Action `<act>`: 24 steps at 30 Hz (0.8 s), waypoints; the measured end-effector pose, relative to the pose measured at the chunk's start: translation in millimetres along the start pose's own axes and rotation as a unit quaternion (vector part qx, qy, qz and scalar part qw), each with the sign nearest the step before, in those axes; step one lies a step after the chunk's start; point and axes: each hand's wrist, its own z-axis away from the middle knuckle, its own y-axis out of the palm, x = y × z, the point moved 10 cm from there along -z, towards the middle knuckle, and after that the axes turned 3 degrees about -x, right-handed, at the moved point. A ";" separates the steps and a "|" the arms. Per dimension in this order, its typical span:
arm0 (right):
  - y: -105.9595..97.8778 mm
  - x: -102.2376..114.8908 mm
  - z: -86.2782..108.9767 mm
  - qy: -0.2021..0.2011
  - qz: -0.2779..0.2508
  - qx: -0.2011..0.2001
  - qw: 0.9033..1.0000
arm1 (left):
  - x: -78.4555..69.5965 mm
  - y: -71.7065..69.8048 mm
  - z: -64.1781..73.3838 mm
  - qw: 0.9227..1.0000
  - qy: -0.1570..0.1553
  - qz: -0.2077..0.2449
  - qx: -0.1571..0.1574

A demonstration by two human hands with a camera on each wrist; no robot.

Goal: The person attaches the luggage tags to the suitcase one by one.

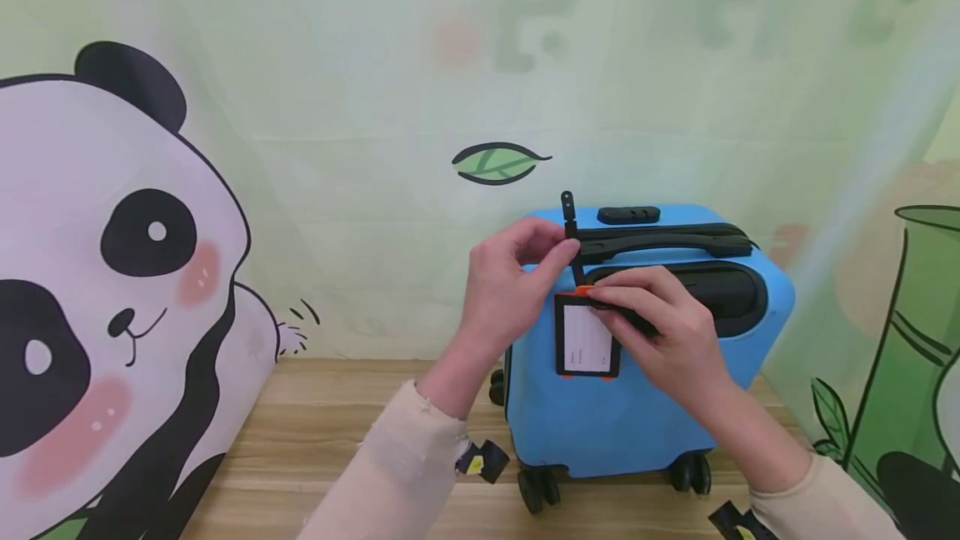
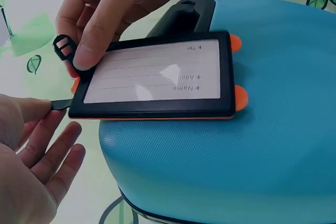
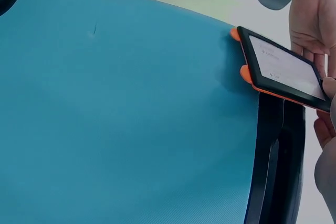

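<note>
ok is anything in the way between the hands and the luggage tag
Nothing visible is in the way: the right hand grips the luggage tag at its strap end, and the left hand pinches its black strap. The blue suitcase is behind the tag, not in between.

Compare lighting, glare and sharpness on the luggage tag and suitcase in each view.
Head view: soft light, the luggage tag too small to read; left wrist view: white glare patches on the tag's window; right wrist view: soft shadow on the blue suitcase, beside the tag's orange tabs.
</note>
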 end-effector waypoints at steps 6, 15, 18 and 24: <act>-7.7 -0.8 -1.0 0.031 -0.019 -0.017 0.999 | 5.5 -0.1 -0.1 0.999 -0.028 0.015 -0.003; -29.4 16.0 -13.6 0.049 -0.066 -0.041 0.996 | 20.5 7.6 -0.3 0.990 -0.131 0.055 0.002; -35.5 18.5 -12.8 0.029 -0.065 -0.052 0.996 | 23.9 13.4 -0.5 0.986 -0.161 0.051 0.009; -44.5 14.3 -8.2 0.020 -0.052 -0.069 0.996 | 8.7 19.4 -2.1 0.994 -0.103 -0.042 0.007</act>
